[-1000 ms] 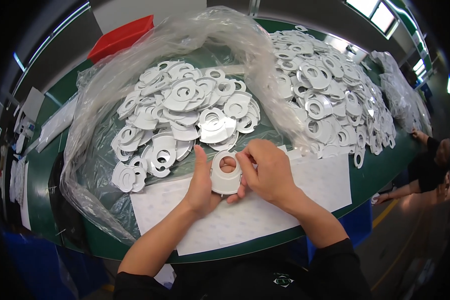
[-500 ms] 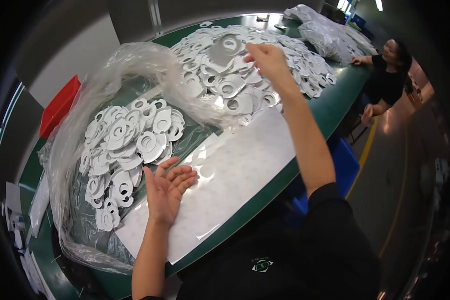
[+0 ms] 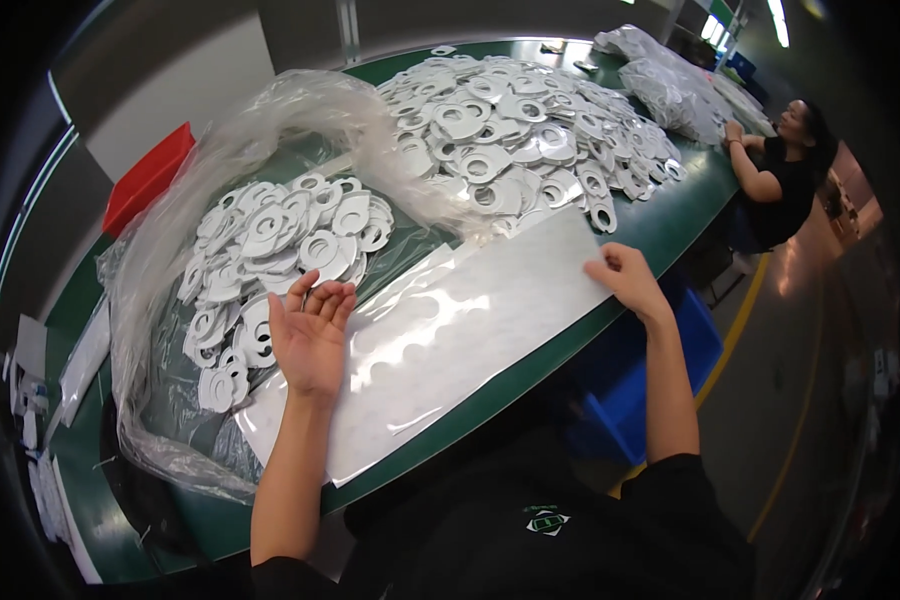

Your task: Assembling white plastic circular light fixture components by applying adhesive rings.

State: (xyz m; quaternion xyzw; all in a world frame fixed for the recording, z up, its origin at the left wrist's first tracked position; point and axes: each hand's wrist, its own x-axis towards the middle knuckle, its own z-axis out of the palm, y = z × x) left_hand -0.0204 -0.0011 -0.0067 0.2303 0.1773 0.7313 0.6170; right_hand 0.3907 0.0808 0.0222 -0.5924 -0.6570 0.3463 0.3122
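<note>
A long, glossy whitish sheet (image 3: 450, 345) lies slantwise along the near edge of the table, with bright glare across it. At its right end, my right hand (image 3: 632, 282) is closed, thumb and forefinger pinching the sheet's edge. My left hand (image 3: 312, 338) is open, palm up and fingers apart, over the sheet's left part and beside a smaller heap of white ring-shaped pieces (image 3: 270, 235). That heap sits within a crumpled clear plastic bag (image 3: 130, 330). Beyond the sheet spreads a larger pile of similar flat white pieces (image 3: 530, 130), each with a round hole.
The green table (image 3: 660, 220) carries a red bin (image 3: 150, 180) at the far left and filled clear bags (image 3: 660, 80) at the far right. A blue crate (image 3: 625, 400) stands below the table's right edge. Another person (image 3: 785, 175) is at the table's right side.
My right hand has come back from the large pile to the sheet's right edge. Glare on the sheet has spread. The other person's hands are now together at the table edge.
</note>
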